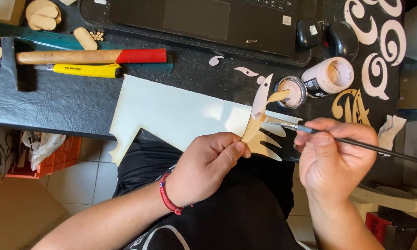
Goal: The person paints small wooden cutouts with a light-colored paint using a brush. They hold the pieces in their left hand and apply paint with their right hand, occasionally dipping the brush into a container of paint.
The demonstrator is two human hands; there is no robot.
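My left hand (208,162) pinches a thin wooden bird-shaped cutout (260,113) by its lower end, holding it over the desk edge. Its upper part is painted pale pink-white, the lower part is bare wood. My right hand (333,155) grips a slim paintbrush (305,129) with a blue ferrule and dark handle. The bristle tip touches the cutout near its middle. Beyond the cutout an open jar lid with pale pink paint (292,91) and the open paint jar (329,76) lying on its side sit on the dark desk.
A large pale cut board (171,111) lies under the work. A hammer (88,56) and yellow utility knife (86,70) rest at the left, a laptop (204,21) and mouse (342,39) at the back. White and tan scroll cutouts (375,69) lie at the right.
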